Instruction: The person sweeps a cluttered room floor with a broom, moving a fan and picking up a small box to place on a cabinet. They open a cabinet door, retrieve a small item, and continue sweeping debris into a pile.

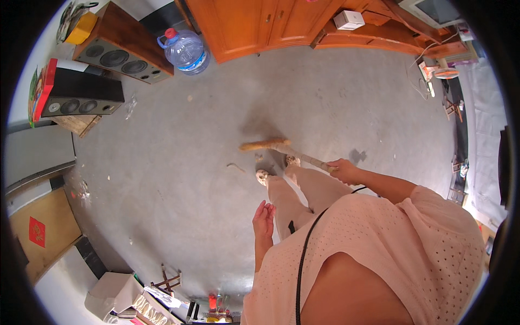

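Note:
My right hand (346,171) grips the handle of a straw broom (266,144), which slants down to the left. The broom's bristle end rests on or close above the grey floor (174,142), just ahead of my feet. A small curved scrap (235,167) lies on the floor left of my shoes, and a little bit of litter (259,157) sits just under the bristles. My left hand (264,219) hangs beside my left thigh, holding nothing, its fingers loosely curled and a little apart.
Ahead stand an orange wooden cabinet (239,28) and a large plastic water jug (187,50). Two loudspeakers, one brown (122,44) and one black (87,91), line the left wall. A clear plastic wrapper (131,106) lies near them. A folding stool (166,280) stands behind left; a cable (422,91) trails at right.

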Available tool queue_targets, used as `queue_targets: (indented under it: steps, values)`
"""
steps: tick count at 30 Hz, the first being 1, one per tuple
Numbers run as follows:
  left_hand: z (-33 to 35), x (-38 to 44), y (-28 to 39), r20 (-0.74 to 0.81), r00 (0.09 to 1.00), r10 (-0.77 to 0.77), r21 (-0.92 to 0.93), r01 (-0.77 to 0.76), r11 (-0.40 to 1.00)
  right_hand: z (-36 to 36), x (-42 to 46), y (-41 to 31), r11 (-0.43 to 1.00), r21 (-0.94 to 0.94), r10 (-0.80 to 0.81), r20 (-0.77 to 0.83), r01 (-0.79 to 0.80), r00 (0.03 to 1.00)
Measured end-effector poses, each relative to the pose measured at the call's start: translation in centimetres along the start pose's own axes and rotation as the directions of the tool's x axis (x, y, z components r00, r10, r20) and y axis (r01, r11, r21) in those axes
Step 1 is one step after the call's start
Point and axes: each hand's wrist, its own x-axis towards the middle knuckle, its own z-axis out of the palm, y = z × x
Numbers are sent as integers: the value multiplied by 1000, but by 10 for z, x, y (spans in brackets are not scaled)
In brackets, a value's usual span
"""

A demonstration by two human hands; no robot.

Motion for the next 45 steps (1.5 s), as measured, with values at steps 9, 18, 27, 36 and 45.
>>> queue_targets:
  steps: [9, 18, 27, 36, 45]
  values:
    - [-39, 7, 30, -65, 995, -70, 70, 75, 995, -69, 206, -161, 902, -215, -429, -349, 374, 833]
    - [-68, 31, 56, -126, 992, -27, 46, 33, 998, 83, 194, -146, 792, -475, -493, -129, 382, 861]
    - [-27, 58, 72, -33, 998, -44, 92, 47, 995, 52, 19, -25, 883, -397, -246, 61, 250, 967]
    - [43, 76, 61, 6, 999, -53, 220, 51, 974, -96, 95, -89, 918, -365, -241, -203, 155, 949]
    - [206, 114, 43, 239, 971, -9, 271, -58, 961, -141, 135, 83, 902, -395, -318, -327, 177, 890]
